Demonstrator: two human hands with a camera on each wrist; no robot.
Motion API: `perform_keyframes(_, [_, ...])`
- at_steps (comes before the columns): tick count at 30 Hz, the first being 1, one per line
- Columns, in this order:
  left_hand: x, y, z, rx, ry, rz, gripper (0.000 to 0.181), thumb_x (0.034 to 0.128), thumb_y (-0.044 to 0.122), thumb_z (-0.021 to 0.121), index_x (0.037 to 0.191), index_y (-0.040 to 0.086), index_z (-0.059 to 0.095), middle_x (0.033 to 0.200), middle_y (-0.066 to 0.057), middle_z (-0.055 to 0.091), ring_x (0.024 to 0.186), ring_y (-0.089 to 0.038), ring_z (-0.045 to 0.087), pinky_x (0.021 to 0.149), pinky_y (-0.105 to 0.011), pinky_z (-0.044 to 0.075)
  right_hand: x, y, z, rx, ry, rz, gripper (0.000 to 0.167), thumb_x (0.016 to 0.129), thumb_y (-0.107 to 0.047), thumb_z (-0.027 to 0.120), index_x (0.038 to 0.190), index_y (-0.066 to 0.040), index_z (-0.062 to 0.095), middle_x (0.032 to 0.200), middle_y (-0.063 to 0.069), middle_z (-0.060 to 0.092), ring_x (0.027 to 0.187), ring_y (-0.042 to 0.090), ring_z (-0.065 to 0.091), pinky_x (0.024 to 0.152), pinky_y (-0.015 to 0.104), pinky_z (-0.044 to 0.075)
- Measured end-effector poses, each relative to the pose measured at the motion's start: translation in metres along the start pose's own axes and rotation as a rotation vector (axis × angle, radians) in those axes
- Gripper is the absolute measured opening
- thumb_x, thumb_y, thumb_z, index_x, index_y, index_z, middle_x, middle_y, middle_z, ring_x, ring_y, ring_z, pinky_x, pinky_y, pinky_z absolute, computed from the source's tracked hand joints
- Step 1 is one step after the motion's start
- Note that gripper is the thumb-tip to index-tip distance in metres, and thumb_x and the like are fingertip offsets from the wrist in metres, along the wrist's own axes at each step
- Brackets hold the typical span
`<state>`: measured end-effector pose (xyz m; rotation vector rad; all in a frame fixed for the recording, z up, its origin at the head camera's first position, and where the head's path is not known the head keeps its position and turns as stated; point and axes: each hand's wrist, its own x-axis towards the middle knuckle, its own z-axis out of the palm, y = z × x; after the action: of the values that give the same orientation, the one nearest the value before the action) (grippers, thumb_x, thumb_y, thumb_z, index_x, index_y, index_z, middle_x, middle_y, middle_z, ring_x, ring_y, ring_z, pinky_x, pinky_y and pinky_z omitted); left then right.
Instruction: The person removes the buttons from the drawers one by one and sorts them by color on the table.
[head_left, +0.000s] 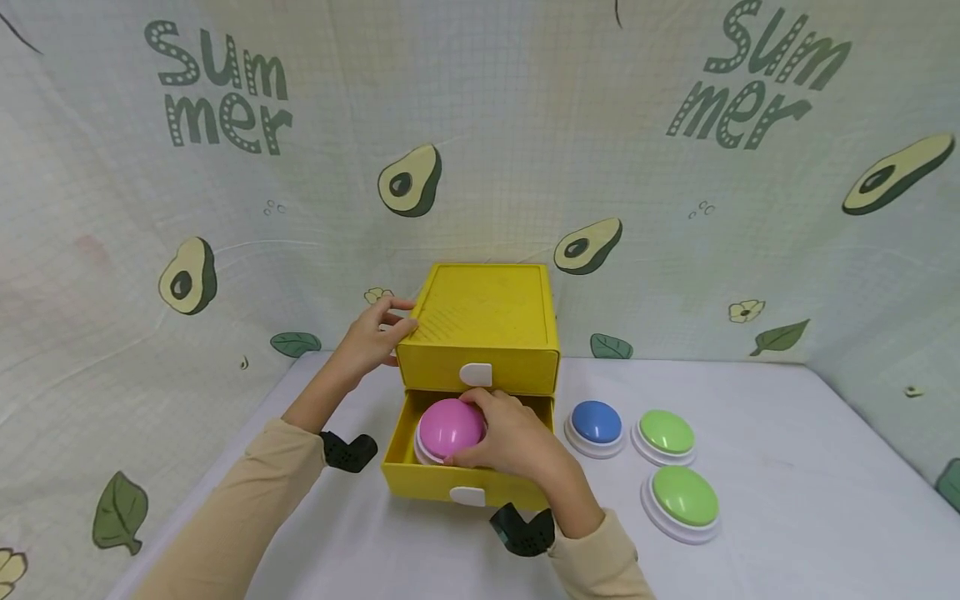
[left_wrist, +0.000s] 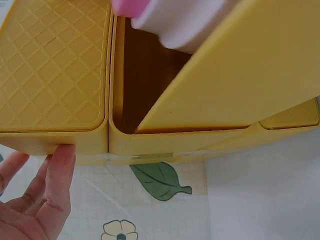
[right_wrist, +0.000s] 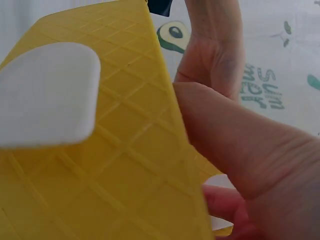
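Observation:
A yellow two-drawer box [head_left: 487, 304] stands on the table against the cloth backdrop. Its lower drawer [head_left: 420, 481] is pulled out; the upper one, with a white pull tab [head_left: 476, 375], is closed. Inside the lower drawer is a pink dome push button [head_left: 448, 427] on a white base, tilted in the left wrist view. My right hand [head_left: 513, 437] grips this button from its right side, thumb at the front and fingers at the back. My left hand [head_left: 375, 336] touches the box's left side near the top, its fingers loosely bent in the left wrist view.
Right of the box stand a blue push button [head_left: 596, 422] and two green push buttons, one behind [head_left: 666, 432] and one nearer [head_left: 685, 497]. The white table [head_left: 772, 492] extends to the right. A printed cloth [head_left: 495, 108] hangs close behind the box.

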<state>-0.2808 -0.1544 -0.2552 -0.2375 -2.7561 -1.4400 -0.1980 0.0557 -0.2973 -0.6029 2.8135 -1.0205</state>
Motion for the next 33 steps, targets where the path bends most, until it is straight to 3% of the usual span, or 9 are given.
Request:
perform_keyframes(16, [0.0, 0.003, 0.001, 0.007, 0.0, -0.011, 0.042, 0.0946, 0.032, 0.049, 0.133, 0.017, 0.041, 0.129, -0.017, 0.048, 0.104, -0.035, 0.058, 0.076, -0.04, 0.057, -0.018, -0.002, -0.018, 0.032, 0.07, 0.015, 0.075, 0.068, -0.046, 0.078, 0.132, -0.022, 0.049, 0.119, 0.003, 0.055, 0.106, 0.021, 0.053, 0.086, 0.042, 0.052])
perform_keyframes(26, [0.0, 0.003, 0.001, 0.009, -0.002, -0.018, 0.043, 0.0948, 0.032, 0.049, 0.134, 0.017, 0.04, 0.129, -0.017, 0.047, 0.105, -0.034, 0.058, 0.077, -0.04, 0.056, -0.037, 0.004, -0.033, 0.122, 0.162, 0.03, 0.072, 0.063, -0.039, 0.084, 0.127, -0.022, 0.053, 0.108, -0.003, 0.055, 0.089, 0.015, 0.052, 0.07, 0.025, 0.049])
perform_keyframes(33, [0.0, 0.002, 0.0, 0.003, -0.015, -0.011, 0.043, 0.0949, 0.031, 0.049, 0.134, 0.017, 0.04, 0.129, -0.017, 0.047, 0.105, -0.035, 0.057, 0.075, -0.039, 0.057, -0.052, 0.015, -0.045, 0.165, 0.192, 0.043, 0.072, 0.065, -0.04, 0.082, 0.127, -0.021, 0.052, 0.115, 0.0, 0.054, 0.091, 0.016, 0.052, 0.066, 0.023, 0.05])
